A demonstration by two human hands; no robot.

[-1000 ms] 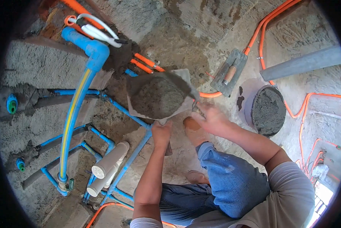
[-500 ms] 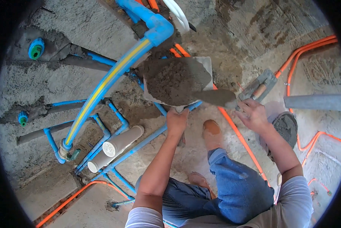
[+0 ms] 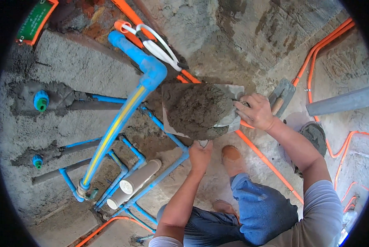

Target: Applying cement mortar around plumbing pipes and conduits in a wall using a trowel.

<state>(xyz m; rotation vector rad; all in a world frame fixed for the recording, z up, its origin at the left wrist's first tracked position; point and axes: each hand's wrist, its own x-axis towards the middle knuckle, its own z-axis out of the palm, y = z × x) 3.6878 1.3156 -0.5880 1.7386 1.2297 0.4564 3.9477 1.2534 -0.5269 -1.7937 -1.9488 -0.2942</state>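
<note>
My left hand [image 3: 201,156] is closed round the handle beneath a flat square hawk [image 3: 231,122], held level in front of me. A heap of wet grey mortar [image 3: 199,109] covers most of its plate, leaving the right side partly bare. My right hand [image 3: 256,111] is closed on a trowel at the hawk's right edge. Its fingers hide the handle, and the blade can hardly be made out against the mortar and plate. Just beyond that hand, a rectangular plastering trowel [image 3: 284,96] with a wooden handle lies apart from it.
A thick blue pipe with a yellow stripe [image 3: 114,131] arches up at the left, close to the hawk. Blue pipes [image 3: 159,177], orange conduits [image 3: 271,166] and two capped grey pipes [image 3: 141,177] run below. A bucket of mortar [image 3: 314,138] stands right; a grey beam [image 3: 341,101] juts in.
The trowel's broad blade, plain before, is now mostly out of sight as my right hand has come left to the hawk. The mortar is heaped more to the middle. My view has shifted.
</note>
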